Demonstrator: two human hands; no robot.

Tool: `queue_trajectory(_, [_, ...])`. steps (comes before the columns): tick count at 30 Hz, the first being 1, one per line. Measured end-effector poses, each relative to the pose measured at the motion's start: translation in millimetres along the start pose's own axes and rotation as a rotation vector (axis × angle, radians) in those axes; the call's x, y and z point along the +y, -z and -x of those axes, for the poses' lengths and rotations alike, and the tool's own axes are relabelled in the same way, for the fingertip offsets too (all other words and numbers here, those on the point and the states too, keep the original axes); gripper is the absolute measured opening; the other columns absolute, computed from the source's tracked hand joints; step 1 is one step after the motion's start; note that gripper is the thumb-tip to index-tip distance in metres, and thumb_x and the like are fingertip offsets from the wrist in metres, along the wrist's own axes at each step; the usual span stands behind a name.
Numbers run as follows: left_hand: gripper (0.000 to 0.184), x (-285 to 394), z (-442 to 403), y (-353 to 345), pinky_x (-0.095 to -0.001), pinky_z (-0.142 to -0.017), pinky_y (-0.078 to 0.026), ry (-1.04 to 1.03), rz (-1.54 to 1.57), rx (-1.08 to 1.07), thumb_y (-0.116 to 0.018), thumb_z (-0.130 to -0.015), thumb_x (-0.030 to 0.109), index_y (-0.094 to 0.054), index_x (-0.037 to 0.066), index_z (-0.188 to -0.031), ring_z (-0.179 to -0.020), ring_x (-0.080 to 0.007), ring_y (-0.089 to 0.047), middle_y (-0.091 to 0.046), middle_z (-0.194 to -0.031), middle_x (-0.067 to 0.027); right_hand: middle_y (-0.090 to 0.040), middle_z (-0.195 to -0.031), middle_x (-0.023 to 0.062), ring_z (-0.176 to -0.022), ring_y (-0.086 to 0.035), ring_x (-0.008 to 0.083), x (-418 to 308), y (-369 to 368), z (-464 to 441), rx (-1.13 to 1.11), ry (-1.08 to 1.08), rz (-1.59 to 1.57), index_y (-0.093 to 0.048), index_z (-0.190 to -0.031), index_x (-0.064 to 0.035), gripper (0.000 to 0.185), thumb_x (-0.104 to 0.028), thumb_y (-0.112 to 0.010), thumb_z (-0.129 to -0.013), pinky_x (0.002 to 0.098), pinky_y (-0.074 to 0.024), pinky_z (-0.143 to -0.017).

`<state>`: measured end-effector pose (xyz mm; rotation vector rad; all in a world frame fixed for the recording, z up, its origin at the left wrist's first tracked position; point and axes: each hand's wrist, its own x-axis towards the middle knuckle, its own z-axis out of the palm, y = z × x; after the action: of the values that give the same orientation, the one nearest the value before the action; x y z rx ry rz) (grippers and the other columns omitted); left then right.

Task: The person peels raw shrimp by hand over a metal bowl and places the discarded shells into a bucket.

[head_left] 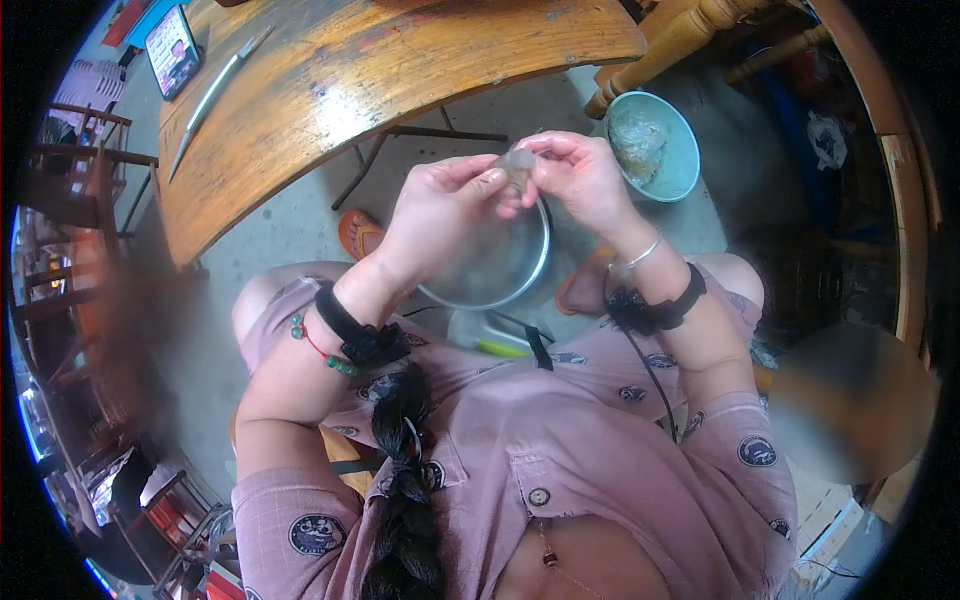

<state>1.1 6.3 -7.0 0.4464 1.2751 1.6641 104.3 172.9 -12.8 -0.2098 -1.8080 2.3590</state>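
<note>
The left hand (448, 200) and right hand (580, 178) pinch a small greyish piece (516, 161) between closed fingertips, above a round basin (543, 262). Near the right hand sits a blue bowl (688, 160) holding a clear bag (638, 143). The knife (214, 98) and phone (173, 52) lie along the table's (420, 62) left edge.

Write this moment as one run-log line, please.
left hand: fingers on small translucent piece | right hand: fingers on same piece | below hands: round basin | to right: light-blue bowl
</note>
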Motion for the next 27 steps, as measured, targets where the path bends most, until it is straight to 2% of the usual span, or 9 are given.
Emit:
queue_trajectory(2, [0.026,-2.2,-0.6,2.5,-0.024,-0.073,-0.051,-0.013,-0.023,-0.029,-0.054,-0.097,0.01,-0.058,-0.008,-0.115,-0.076,-0.0109,-0.061,-0.067,-0.089,-0.0073,-0.064,-0.091,0.0069,-0.074,-0.062,0.0101,0.9,1.9,0.6,-0.006,0.007,0.007,-0.061,-0.108,0.0076,0.018,0.003,-0.057,-0.091,0.0242,-0.0541,-0.071])
queue_trajectory(7, [0.025,-1.7,-1.5,5.5,-0.0273,-0.076,-0.053,0.005,0.027,-0.041,-0.053,-0.098,0.012,-0.062,-0.005,-0.114,-0.081,-0.0134,-0.065,-0.069,-0.097,-0.0094,-0.065,-0.089,0.0062,-0.071,-0.06,0.0065,-7.8,-3.0,-2.7,-0.029,0.23,0.464,-0.065,-0.105,0.005,0.016,0.001,-0.061,-0.089,0.0223,-0.0525,-0.069])
queue_trajectory(10, [0.026,-2.3,-1.7,5.2,-0.0281,-0.076,-0.054,0.051,0.107,0.008,-0.052,-0.099,0.012,-0.06,-0.006,-0.115,-0.082,-0.0143,-0.065,-0.069,-0.096,-0.0097,-0.066,-0.089,0.0058,-0.071,-0.059,0.0053,-7.6,-5.9,-1.4,-0.012,0.225,0.536,-0.064,-0.108,0.0055,0.019,-0.002,-0.061,-0.091,0.021,-0.0514,-0.067])
queue_trajectory(11, [0.026,-2.9,-1.2,3.5,-0.0281,-0.077,-0.054,0.047,0.116,0.008,-0.052,-0.098,0.012,-0.06,-0.006,-0.116,-0.083,-0.0146,-0.066,-0.069,-0.097,-0.0098,-0.066,-0.089,0.0058,-0.071,-0.059,0.0053,-6.6,-6.2,-1.8,-0.012,0.226,0.536,-0.064,-0.108,0.0055,0.019,-0.002,-0.061,-0.091,0.021,-0.0514,-0.067])
queue_trajectory(13, [0.026,-4.7,-2.0,2.3,-0.028,-0.077,-0.054,0.043,0.126,0.006,-0.052,-0.098,0.012,-0.059,-0.006,-0.116,-0.083,-0.015,-0.066,-0.069,-0.097,-0.0099,-0.066,-0.09,0.0047,-0.072,-0.059,0.0055,-2.7,-5.5,-1.9,0.05,0.006,0.267,-0.062,-0.112,0.0059,0.022,-0.004,-0.061,-0.092,0.0207,-0.0511,-0.067])
queue_trajectory(19, [0.028,-13.2,-2.1,-0.1,-0.0263,-0.073,-0.055,-0.129,-0.127,0.097,-0.055,-0.097,0.007,-0.056,-0.007,-0.122,-0.079,-0.0131,-0.066,-0.068,-0.094,-0.0093,-0.066,-0.087,0.0038,-0.071,-0.06,0.0064,0.9,-5.7,-2.2,0.033,0.056,0.2,-0.061,-0.114,0.0065,0.025,-0.006,-0.061,-0.093,0.0211,-0.0514,-0.066])
queue_trajectory(21, [0.032,-13.7,-2.0,-1.0,-0.0251,-0.069,-0.056,-0.195,-0.396,0.149,-0.055,-0.096,0.005,-0.055,-0.005,-0.127,-0.076,-0.0108,-0.064,-0.068,-0.091,-0.0076,-0.066,-0.086,0.0037,-0.071,-0.06,0.0065,0.7,-6.5,-2.2,0.037,0.056,0.201,-0.062,-0.113,0.0065,0.024,-0.006,-0.061,-0.093,0.0212,-0.0516,-0.066])
queue_trajectory(25, [0.033,-14.5,-2.8,-1.3,-0.0242,-0.067,-0.055,-0.246,-0.484,0.164,-0.056,-0.096,0.006,-0.056,-0.003,-0.128,-0.074,-0.0091,-0.063,-0.068,-0.088,-0.0055,-0.066,-0.085,0.004,-0.07,-0.062,0.0074,3.1,-7.7,-2.4,0.045,0.069,0.164,-0.064,-0.11,0.0071,0.022,-0.006,-0.061,-0.093,0.0217,-0.0526,-0.065])
queue_trajectory(27, [0.029,-15.0,-3.1,0.5,-0.0239,-0.064,-0.055,-0.354,-0.639,0.193,-0.057,-0.096,0.007,-0.061,-0.003,-0.122,-0.072,-0.0082,-0.063,-0.068,-0.086,-0.0049,-0.066,-0.084,0.0046,-0.069,-0.062,0.008,2.4,-8.9,-1.6,0.055,0.082,0.186,-0.065,-0.108,0.0075,0.021,-0.005,-0.061,-0.092,0.0221,-0.0529,-0.064])
